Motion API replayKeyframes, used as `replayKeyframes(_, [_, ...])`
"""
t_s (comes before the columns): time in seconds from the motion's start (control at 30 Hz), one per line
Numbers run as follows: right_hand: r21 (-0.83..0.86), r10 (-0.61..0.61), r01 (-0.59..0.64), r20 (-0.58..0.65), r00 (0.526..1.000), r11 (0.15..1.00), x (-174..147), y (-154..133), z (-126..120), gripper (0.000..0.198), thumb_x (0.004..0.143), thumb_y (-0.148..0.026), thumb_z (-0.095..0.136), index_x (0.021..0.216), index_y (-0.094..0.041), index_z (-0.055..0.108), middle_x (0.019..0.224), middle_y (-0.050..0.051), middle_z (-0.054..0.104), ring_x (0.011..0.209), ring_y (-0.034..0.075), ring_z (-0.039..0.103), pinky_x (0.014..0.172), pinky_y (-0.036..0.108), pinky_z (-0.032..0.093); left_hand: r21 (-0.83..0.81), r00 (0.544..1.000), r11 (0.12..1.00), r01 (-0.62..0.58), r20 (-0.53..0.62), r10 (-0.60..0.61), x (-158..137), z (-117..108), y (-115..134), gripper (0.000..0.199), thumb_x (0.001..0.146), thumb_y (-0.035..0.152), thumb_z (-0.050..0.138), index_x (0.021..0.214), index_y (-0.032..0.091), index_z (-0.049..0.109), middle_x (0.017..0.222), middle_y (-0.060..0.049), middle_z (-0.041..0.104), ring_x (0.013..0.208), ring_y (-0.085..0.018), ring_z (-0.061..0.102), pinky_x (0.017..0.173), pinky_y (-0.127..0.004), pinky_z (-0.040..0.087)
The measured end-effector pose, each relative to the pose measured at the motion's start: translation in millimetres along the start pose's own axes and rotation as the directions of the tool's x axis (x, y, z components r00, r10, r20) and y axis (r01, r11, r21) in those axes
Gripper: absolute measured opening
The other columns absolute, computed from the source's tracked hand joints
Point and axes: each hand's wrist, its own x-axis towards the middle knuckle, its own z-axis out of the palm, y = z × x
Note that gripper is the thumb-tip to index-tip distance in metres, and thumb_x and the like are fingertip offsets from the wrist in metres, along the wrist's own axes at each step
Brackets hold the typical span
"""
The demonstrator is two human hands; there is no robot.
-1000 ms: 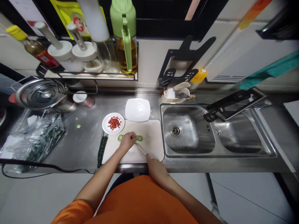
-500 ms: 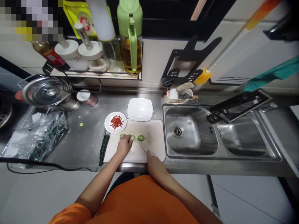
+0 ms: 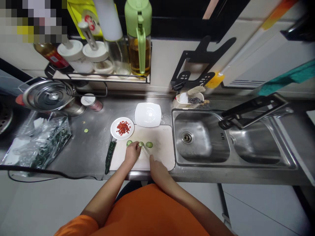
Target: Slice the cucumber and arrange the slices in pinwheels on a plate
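On the pale cutting board (image 3: 165,139), my left hand (image 3: 133,154) is closed, its fingertips on a small cucumber piece (image 3: 141,144). My right hand (image 3: 159,171) grips a knife (image 3: 146,151), whose blade tip reaches close to that piece and to the left fingertips. Cucumber slices (image 3: 149,144) lie to the right of the blade, and another green piece (image 3: 129,143) rests beyond my left hand. A long dark-green cucumber (image 3: 110,158) lies along the board's left edge. How the left fingers hold the piece is partly hidden.
Behind the board stand a plate of chopped red pepper (image 3: 120,135) and a white dish (image 3: 148,114). The double sink (image 3: 201,157) adjoins on the right. Leftward are a bag of greens (image 3: 49,144), a lidded pot (image 3: 52,96) and a small jar (image 3: 91,102).
My right hand and the knife have moved a little left, bringing the blade nearer the left fingertips. The left hand has stayed almost in place; the whole view shifted slightly.
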Motion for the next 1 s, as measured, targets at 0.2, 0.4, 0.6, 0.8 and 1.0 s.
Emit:
replayKeyframes(0.2, [0.015,-0.009,0.009,-0.016,1.0,1.0,3,-1,0,0.047,0.088,-0.004,0.027,0.135,-0.008,0.031,0.099,0.021,0.066,0.096,0.025,0.064,0.077,0.032,0.047,-0.007,1.0,1.0,-0.014,-0.007,0.014,1,0,-1,0.024,0.077,0.019,0.053,0.098,0.016,0.066,0.085,-0.007,0.068,0.078,-0.018,0.06,0.076,-0.027,0.044])
replayKeyframes(0.4, [0.004,0.007,-0.007,-0.013,1.0,1.0,2,-5,-6,0.048,0.087,-0.001,0.027,0.134,-0.008,0.032,0.101,0.02,0.065,0.096,0.026,0.064,0.075,0.033,0.048,-0.003,1.0,1.0,-0.005,0.002,0.005,1,1,-2,0.025,0.078,0.019,0.052,0.099,0.016,0.066,0.086,-0.006,0.068,0.078,-0.018,0.06,0.076,-0.027,0.045])
replayKeyframes(0.6, [0.029,0.018,-0.018,-0.005,1.0,0.999,4,-7,-6,0.046,0.086,0.0,0.027,0.13,-0.007,0.036,0.099,0.02,0.066,0.096,0.026,0.064,0.074,0.034,0.048,-0.014,1.0,1.0,-0.012,0.007,0.012,1,-1,-1,0.025,0.078,0.02,0.053,0.099,0.016,0.066,0.085,-0.007,0.067,0.079,-0.018,0.06,0.076,-0.027,0.044])
replayKeyframes(0.8, [0.086,0.045,-0.047,0.024,0.999,0.995,10,-9,-4,0.046,0.085,0.001,0.025,0.129,-0.007,0.036,0.101,0.021,0.066,0.097,0.026,0.064,0.073,0.033,0.048,-0.016,1.0,1.0,-0.004,0.013,0.005,2,-1,-1,0.023,0.077,0.019,0.053,0.096,0.016,0.066,0.082,-0.006,0.067,0.076,-0.017,0.059,0.074,-0.027,0.044])
replayKeyframes(1.0, [0.095,0.039,-0.043,0.044,0.998,0.995,4,-4,-4,0.044,0.084,0.002,0.029,0.126,-0.008,0.039,0.099,0.02,0.066,0.096,0.026,0.064,0.074,0.032,0.047,-0.049,1.0,0.999,-0.014,0.004,0.014,2,-1,-1,0.021,0.077,0.018,0.053,0.094,0.017,0.065,0.08,-0.005,0.066,0.072,-0.016,0.057,0.071,-0.026,0.042])
